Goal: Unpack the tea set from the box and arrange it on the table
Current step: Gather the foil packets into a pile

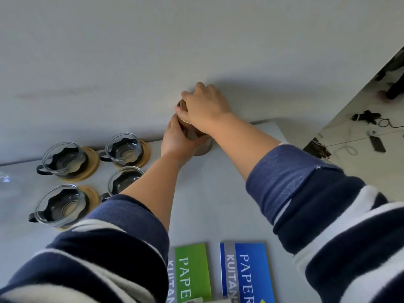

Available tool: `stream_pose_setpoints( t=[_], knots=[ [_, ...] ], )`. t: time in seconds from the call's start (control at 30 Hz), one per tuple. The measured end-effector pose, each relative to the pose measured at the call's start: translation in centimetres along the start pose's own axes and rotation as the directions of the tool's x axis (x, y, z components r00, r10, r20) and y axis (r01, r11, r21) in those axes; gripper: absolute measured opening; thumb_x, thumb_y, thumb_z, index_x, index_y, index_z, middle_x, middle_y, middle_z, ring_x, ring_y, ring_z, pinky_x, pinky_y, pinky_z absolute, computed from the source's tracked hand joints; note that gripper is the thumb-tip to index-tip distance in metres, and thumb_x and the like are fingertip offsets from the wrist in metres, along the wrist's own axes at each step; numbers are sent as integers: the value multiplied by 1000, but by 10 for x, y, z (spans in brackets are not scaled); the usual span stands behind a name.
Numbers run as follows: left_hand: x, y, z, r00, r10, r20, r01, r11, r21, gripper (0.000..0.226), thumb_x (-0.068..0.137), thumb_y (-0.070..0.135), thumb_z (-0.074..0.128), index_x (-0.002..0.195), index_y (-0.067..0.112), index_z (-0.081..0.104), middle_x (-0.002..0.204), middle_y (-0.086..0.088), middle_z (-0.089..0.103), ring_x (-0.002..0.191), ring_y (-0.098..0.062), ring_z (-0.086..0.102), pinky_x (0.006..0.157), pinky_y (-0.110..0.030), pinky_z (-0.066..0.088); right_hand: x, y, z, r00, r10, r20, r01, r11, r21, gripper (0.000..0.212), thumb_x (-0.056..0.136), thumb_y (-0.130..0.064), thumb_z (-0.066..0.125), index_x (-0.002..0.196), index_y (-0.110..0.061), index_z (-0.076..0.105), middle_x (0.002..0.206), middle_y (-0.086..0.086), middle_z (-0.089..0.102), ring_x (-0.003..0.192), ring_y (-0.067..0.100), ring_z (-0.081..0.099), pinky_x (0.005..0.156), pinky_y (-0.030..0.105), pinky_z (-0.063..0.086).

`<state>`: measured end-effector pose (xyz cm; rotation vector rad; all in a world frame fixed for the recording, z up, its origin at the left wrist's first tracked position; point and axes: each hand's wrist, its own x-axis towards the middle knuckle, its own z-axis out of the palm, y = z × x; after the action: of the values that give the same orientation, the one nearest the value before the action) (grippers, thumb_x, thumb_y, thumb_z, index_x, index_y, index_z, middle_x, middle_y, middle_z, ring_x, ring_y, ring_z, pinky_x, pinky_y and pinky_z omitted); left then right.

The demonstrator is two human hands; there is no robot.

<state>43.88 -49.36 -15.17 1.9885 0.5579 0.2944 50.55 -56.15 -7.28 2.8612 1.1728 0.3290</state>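
Observation:
At the far edge of the white table [218, 193], against the wall, stands a brown jar [204, 148] with a wooden lid [181, 104]. My left hand [179, 138] wraps around the jar's body. My right hand [203, 106] lies on top, closed over the lid. To the left, several glass tea cups with black holders sit on round bamboo coasters: one at the back left [65, 159], one at the back [124, 148], one in front [60, 205], and one partly hidden behind my left forearm [123, 179].
A green paper pack [192, 272] and a blue paper pack [247, 272] lie at the table's near edge. A clear glass object [5, 179] shows at the far left edge. The floor to the right holds cables and dark tools [367, 118].

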Motion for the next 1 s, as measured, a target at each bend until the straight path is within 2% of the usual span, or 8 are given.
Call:
stream_pose_setpoints(
  t=[0.17, 0.27, 0.37, 0.57, 0.67, 0.77, 0.9, 1.0],
  knots=[
    [3, -6, 1, 1000, 13, -5, -14, 999, -30, 83, 65, 39, 83, 134, 27, 39, 125, 13, 55, 109, -5, 52, 89, -24, 44, 3, -2, -4, 998, 24, 55, -27, 998, 54, 48, 97, -49, 35, 124, -16, 57, 123, 17, 53, 111, 36, 53, 87, 36, 42],
    [5, -11, 1, 1000, 22, 0, -22, 999, -48, 87, 58, 42, 85, 132, 26, 42, 127, 11, 56, 113, -10, 55, 97, -33, 48, 8, 10, -15, 993, 68, 97, -91, 963, 255, 45, 96, -49, 35, 115, -21, 64, 117, 10, 64, 108, 31, 56, 86, 34, 44],
    [5, -12, 2, 1000, 23, 7, -22, 998, -59, 92, 57, 41, 86, 135, 24, 41, 132, 8, 54, 117, -12, 53, 101, -35, 47, 5, 19, -24, 982, 91, 165, -153, 896, 417, 43, 94, -53, 40, 119, -27, 64, 122, 3, 65, 114, 26, 56, 96, 34, 46],
    [4, -7, -2, 1000, 3, 21, -3, 1000, -9, 90, 60, 41, 86, 135, 23, 40, 133, 6, 52, 118, -16, 53, 101, -36, 46, -37, 12, -15, 939, 338, -60, -241, 774, 585, 52, 88, -59, 47, 132, -33, 54, 117, 7, 59, 114, 29, 52, 94, 33, 44],
    [5, -7, -2, 1000, -3, 12, 3, 1000, 3, 85, 59, 42, 85, 130, 22, 43, 128, 6, 55, 113, -16, 56, 97, -38, 48, -82, 7, 0, 887, 452, -97, -265, 669, 695, 52, 84, -55, 57, 124, -22, 55, 117, 1, 62, 110, 25, 54, 90, 33, 46],
    [4, -7, -2, 1000, 0, -9, 0, 1000, 8, 81, 59, 43, 85, 126, 21, 44, 126, 5, 56, 111, -16, 57, 95, -37, 49, -127, 2, 23, 836, 540, -103, -301, 606, 736, 50, 80, -54, 63, 109, -15, 54, 104, 1, 64, 99, 28, 56, 78, 36, 48],
    [3, -7, -3, 1000, 0, 11, 0, 1000, 9, 87, 61, 40, 86, 132, 19, 40, 132, 3, 51, 116, -18, 52, 97, -35, 47, -163, -12, 63, 899, 423, 116, -400, 684, 609, 47, 78, -47, 70, 105, -12, 55, 102, 3, 61, 99, 28, 49, 76, 33, 41],
    [2, -7, -2, 1000, 13, 0, -13, 1000, 20, 90, 63, 42, 85, 136, 20, 37, 135, 3, 49, 118, -17, 51, 98, -33, 46, -169, -27, 80, 943, 288, 165, -331, 769, 548, 50, 78, -46, 71, 110, -12, 53, 111, -2, 59, 105, 26, 45, 81, 37, 44]
  ],
)
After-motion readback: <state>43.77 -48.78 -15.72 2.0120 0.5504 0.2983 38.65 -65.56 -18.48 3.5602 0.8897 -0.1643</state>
